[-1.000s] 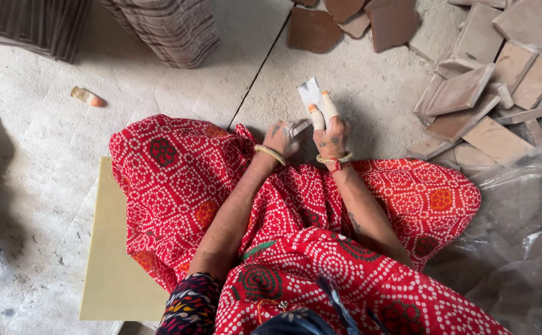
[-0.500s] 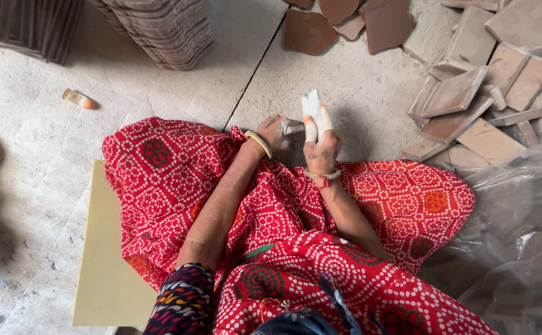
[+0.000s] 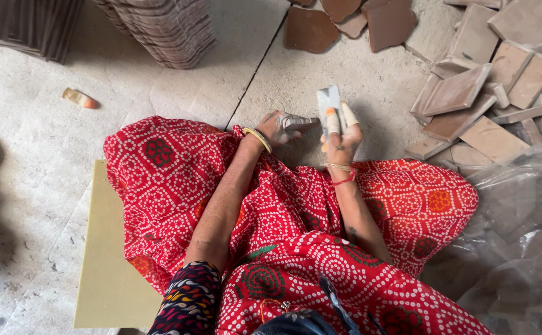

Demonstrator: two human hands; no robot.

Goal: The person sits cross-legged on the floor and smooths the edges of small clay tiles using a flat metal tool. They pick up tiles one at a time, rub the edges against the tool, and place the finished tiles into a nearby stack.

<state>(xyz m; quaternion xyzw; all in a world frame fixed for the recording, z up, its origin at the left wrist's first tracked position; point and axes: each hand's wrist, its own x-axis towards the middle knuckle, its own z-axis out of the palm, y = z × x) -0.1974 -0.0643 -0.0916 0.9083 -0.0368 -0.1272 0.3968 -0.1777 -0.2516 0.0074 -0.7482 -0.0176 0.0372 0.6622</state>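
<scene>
I sit on the floor in a red patterned garment (image 3: 178, 180) that covers my lap. My right hand (image 3: 340, 138) is raised in front of me and holds a small pale flat piece (image 3: 329, 102) upright between fingers wrapped in tape. My left hand (image 3: 278, 127) sits just to its left, near the knee, and grips a small grey tool (image 3: 299, 122) that points towards the right hand. A yellow bangle circles the left wrist, and red thread the right.
Brown clay tiles (image 3: 463, 93) lie in a loose heap at the right. Stacked ribbed tiles (image 3: 165, 31) stand at the top left. A small orange-tipped object (image 3: 78, 98) lies on the concrete. A yellow board (image 3: 106, 273) is under me; clear plastic sheeting (image 3: 519, 229) is at the right.
The view has shifted slightly. My right hand still holds the pale piece up, and my left hand has come closer to it with the tool.
</scene>
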